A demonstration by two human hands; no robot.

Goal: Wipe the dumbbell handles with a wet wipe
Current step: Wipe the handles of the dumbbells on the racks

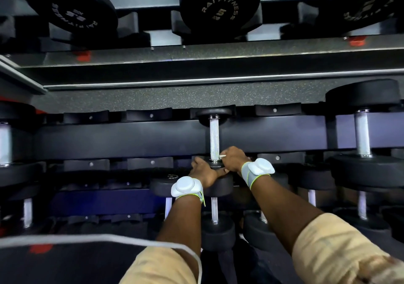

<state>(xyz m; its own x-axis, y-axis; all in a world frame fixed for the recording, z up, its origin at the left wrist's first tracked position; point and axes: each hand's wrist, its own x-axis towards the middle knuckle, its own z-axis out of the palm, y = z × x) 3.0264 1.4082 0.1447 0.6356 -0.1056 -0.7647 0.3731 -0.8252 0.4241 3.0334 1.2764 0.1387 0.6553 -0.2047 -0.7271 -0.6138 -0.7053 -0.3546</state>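
Left edge: big dumbbell [4, 143] on the middle tier of the rack [131, 137], chrome grip showing. Next right: two empty cradles [150, 115] at the far rail.

Centre: small dumbbell [213, 113] lies near-to-far across the tier. Its knurled handle [214, 139] is bare for most of its length.

Left hand [204, 172]: fingers curled over the dumbbell's near head, thumb pointing right. White pod wristband [185, 186] sits on that wrist.

Right hand [234, 159]: just right of the handle's near end, touching the left hand. It pinches a wet wipe [223, 156]; only a small white edge shows, right at the handle's near end. Matching wristband pod [261, 166].

Right: larger dumbbell [363, 135] on the same tier.

Top tier, far: black heads, the middle one [220, 6] marked RAI FITNESS 5. Lower tier, near: more small dumbbells, one [214, 211] right below the hands.
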